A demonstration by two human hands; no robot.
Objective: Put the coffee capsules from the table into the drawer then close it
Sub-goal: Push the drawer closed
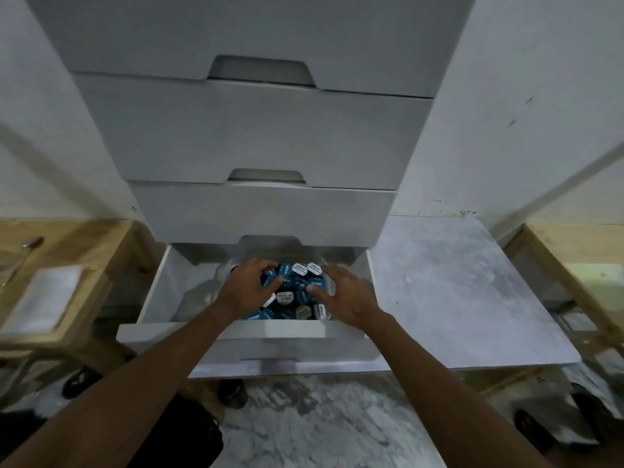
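Observation:
The bottom drawer [158, 292] of a white drawer unit is pulled open. Inside it sits a clear container [225, 272] heaped with blue, white and dark coffee capsules [297, 292]. My left hand [248, 287] grips the container's left side, its fingers curled over the capsules. On the right side my right hand [346, 297] holds the rim, thumb on the capsules and fingers outside. The drawer's front panel [236, 332] hides the container's lower part.
Three shut drawers [256, 130] stack above the open one. A grey marble tabletop [472, 292] lies to the right, with no capsules showing on it. A wooden stand [84, 251] with a white pad is on the left. Marbled floor lies below.

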